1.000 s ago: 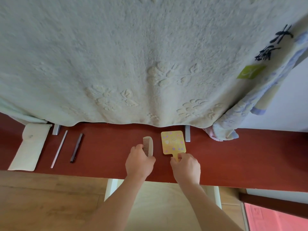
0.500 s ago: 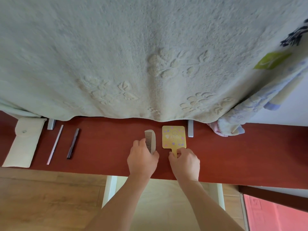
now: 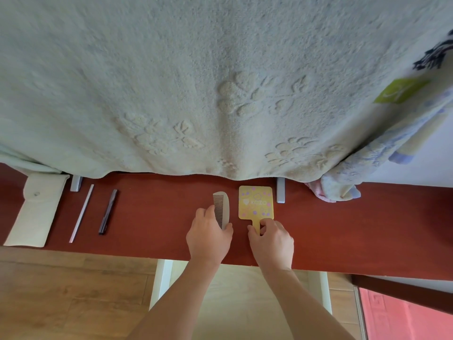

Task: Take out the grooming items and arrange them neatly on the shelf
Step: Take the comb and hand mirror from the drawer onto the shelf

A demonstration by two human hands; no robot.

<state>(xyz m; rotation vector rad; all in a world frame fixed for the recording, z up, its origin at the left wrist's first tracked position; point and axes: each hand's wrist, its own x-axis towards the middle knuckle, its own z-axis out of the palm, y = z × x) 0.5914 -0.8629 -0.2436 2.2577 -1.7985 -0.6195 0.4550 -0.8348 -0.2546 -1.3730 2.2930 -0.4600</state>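
On the dark red shelf (image 3: 152, 227) lie a pale comb (image 3: 223, 207) and, just right of it, a yellow hand mirror (image 3: 256, 202) with pastel dots. My left hand (image 3: 208, 238) pinches the comb's near end between thumb and fingers. My right hand (image 3: 272, 239) pinches the mirror's short handle. Further left lie a dark slim stick (image 3: 107, 212), a thin silver stick (image 3: 81, 213) and a cream snap pouch (image 3: 36, 209), all flat and roughly parallel.
A large pale green towel (image 3: 196, 82) hangs over the shelf's back and hides the wall. A patterned cloth (image 3: 340, 187) droops onto the shelf at the right. Two grey brackets (image 3: 281, 190) stand at the back. Below are wooden floor, a white stool and a pink mat.
Both hands have nudged the comb and the mirror slightly away from me and straightened them. The camera view has shifted a little; the items on the left have not moved.
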